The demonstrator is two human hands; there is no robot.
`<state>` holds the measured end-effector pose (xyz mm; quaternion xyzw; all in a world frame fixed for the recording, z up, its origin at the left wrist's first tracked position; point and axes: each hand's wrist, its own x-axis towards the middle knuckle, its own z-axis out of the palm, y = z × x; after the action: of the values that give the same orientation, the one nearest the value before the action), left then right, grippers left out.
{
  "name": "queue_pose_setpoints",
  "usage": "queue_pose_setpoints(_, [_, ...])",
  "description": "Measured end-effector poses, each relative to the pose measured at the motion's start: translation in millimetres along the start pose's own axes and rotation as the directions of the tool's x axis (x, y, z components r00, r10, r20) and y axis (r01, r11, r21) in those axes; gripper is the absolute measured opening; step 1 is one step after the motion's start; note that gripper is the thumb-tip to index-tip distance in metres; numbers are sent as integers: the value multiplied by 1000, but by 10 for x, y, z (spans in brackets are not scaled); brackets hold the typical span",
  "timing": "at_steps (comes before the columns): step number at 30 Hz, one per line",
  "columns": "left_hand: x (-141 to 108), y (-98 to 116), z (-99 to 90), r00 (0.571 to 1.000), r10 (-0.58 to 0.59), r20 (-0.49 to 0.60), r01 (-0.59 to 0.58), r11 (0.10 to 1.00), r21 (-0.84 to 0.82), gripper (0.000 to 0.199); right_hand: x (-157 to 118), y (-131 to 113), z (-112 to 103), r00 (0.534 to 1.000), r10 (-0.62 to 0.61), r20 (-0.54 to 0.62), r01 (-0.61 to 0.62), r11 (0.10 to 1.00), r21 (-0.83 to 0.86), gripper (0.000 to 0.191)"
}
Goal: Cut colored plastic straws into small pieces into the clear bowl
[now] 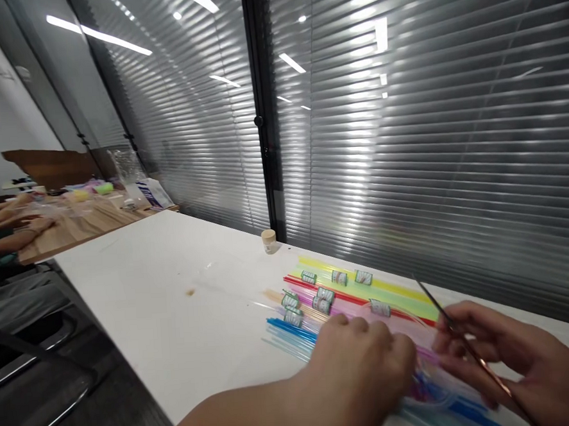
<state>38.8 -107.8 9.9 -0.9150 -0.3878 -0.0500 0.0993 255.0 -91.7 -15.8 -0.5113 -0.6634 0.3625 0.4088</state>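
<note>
Presently, right hand: thumb and forefinger pinch a slim, dark-and-copper, metal-looking tool, its point rising past the fingertips.
Left hand: knuckles up, fingers bent downward over the bundles; their tips are hidden, so whether they pinch anything I cannot tell.
Clear curved band: between the two hands, just beside the left knuckles, blurred, with blue and purple showing about it.
Thin yellow plastic sticks: beyond the left fingers, on the window side, the farthest of the coloured rows.
Thin red plastic sticks: nearer the left knuckles, running toward the right fingertips.
Thin bright-blue plastic sticks: emerging beside the left hand, on its wrist side.
Green-and-white wrapped labels: around the bundles, ahead of the left knuckles; best left unsnagged by passing fingers.
Tool point: better angled away from the left fingers, with the grip kept light.
Left forearm: best lifted slightly, so the rows beneath the fingers stay parallel.
</note>
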Motion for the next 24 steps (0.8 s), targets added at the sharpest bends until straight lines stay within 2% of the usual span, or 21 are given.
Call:
queue_pose_setpoints(2, [-57,-110,-90,988,-121,99,126,991,-38,12,-2,-95,-1,986,127,111,-130,991,24,39])
queue_pose_setpoints(4, [-116,-251,-152,957,-216,191,230,972,-50,22,-12,-167,22,995,99,-31,-96,992,86,40])
queue_pose_setpoints(5, [-143,-325,-172,944,-246,220,263,964,-48,24,-24,-186,55,995,81,-60,-73,989,129,41])
queue_pose_setpoints(7, [-186,-458,-200,921,-280,269,307,950,-62,24,-70,-182,175,993,122,11,-121,963,241,45])
queue_pose_setpoints(9, [-214,-558,-210,906,-309,289,351,930,-108,23,-145,-129,344,975,164,149,-211,888,409,52])
queue_pose_setpoints(11, [-227,-618,-199,912,-294,285,349,922,-169,25,-239,-61,513,945,170,278,-295,811,506,59])
queue_pose_setpoints(13, [-229,-644,-160,926,-247,287,313,926,-213,25,-332,-14,635,908,140,394,-346,779,523,65])
queue_pose_setpoints(15, [-226,-646,-103,931,-193,311,276,928,-250,25,-399,4,700,894,183,408,-389,768,509,60])
queue_pose_setpoints(17, [-223,-641,-45,927,-155,341,260,921,-289,26,-426,13,729,899,167,404,-381,752,538,63])
queue_pose_setpoints(21, [-211,-647,21,920,-129,369,264,901,-344,30,-407,53,765,910,207,360,-391,719,574,61])
queue_pose_setpoints(24, [-194,-660,40,918,-121,377,266,894,-361,30,-395,60,781,897,266,354,-430,713,553,61])
